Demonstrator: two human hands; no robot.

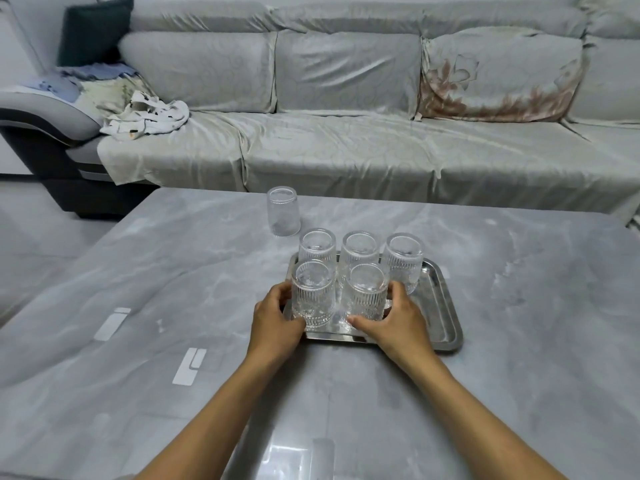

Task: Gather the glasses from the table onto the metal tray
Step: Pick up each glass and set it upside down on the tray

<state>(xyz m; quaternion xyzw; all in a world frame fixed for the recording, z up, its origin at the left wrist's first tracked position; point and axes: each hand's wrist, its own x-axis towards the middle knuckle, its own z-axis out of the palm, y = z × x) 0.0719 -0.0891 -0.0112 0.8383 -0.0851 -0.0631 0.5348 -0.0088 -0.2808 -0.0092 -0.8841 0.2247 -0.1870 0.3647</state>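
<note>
A metal tray lies on the grey marble table and carries several ribbed clear glasses, upside down. Three stand in its back row. Two stand in front: my left hand wraps the front left glass, and my right hand wraps the front right glass. Both front glasses rest on the tray. One more glass stands alone on the table, just beyond the tray's far left corner.
The grey marble table fills the lower view, with its far edge close behind the lone glass. A grey covered sofa runs along the back, with crumpled cloth on its left end.
</note>
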